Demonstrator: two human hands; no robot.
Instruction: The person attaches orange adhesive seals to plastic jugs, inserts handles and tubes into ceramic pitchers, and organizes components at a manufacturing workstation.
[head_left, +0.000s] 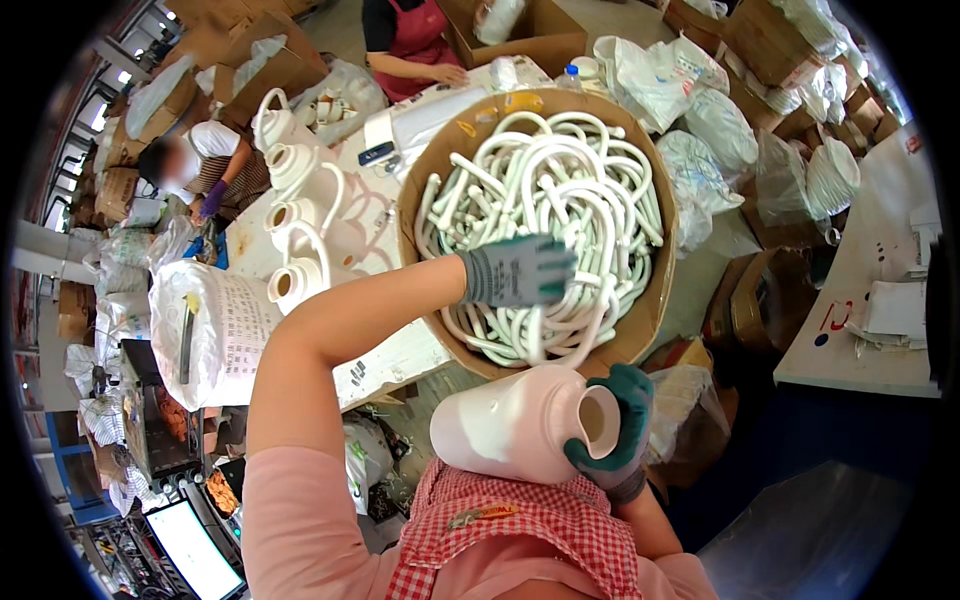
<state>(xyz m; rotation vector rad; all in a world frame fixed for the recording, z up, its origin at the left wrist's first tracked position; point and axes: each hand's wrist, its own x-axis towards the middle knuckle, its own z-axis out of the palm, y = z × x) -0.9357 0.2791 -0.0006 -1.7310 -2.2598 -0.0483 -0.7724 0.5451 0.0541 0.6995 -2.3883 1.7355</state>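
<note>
A pale pink and white jug body (500, 425) lies on its side across my lap, its round mouth facing right. My right hand (625, 425), in a green and grey glove, is closed round the rim and neck of that mouth. My left hand (520, 270), in a similar glove, reaches over a round-sided cardboard box (410, 215) heaped with white curved tube handles (590, 200). Its fingers are stretched out on top of the handles, and the fingertips are slightly blurred. What lies under the palm is hidden.
Several similar jugs (290, 215) with curved handles stand on the white table (400, 355) at left, near a white plastic sack (215, 330). Two people work beyond the table. Plastic bags (700, 170) crowd the box's right side. A lit screen (195, 550) stands lower left.
</note>
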